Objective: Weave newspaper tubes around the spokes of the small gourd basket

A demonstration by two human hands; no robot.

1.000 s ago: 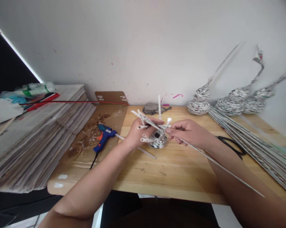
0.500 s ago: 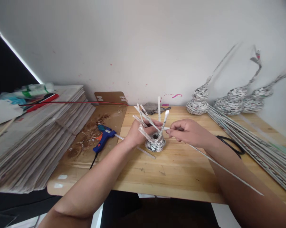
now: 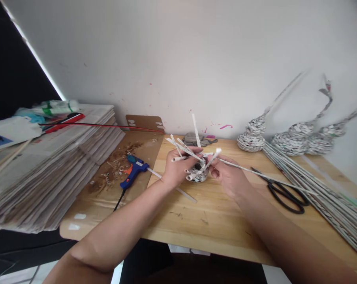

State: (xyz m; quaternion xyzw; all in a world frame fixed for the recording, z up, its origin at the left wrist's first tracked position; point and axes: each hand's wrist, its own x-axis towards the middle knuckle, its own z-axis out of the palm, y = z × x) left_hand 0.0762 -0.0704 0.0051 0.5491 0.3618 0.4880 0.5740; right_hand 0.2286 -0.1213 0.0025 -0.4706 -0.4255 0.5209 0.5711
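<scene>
A small round woven paper piece (image 3: 200, 176) rests on the wooden table, with several paper tubes sticking up and outward from its rim. My left hand (image 3: 178, 165) is closed around its left and back side, fingers pressed on the upright tubes. On the right side, my right hand (image 3: 226, 171) pinches a long thin paper strip (image 3: 255, 172) close to the rim. The strip runs out over that hand to the right, across the scissors. Part of the weave is hidden behind fingers and tubes.
Black scissors (image 3: 285, 195) and a bundle of long paper tubes (image 3: 314, 189) lie at right. Gourd-shaped woven pieces (image 3: 251, 141) stand by the wall. A blue glue gun (image 3: 134, 172) lies left, beside a tall newspaper stack (image 3: 62, 169).
My right hand has moved in against the woven piece. The strip's free end has swung from the lower right up toward the tube bundle. The scissors show more fully, and the view has shifted slightly.
</scene>
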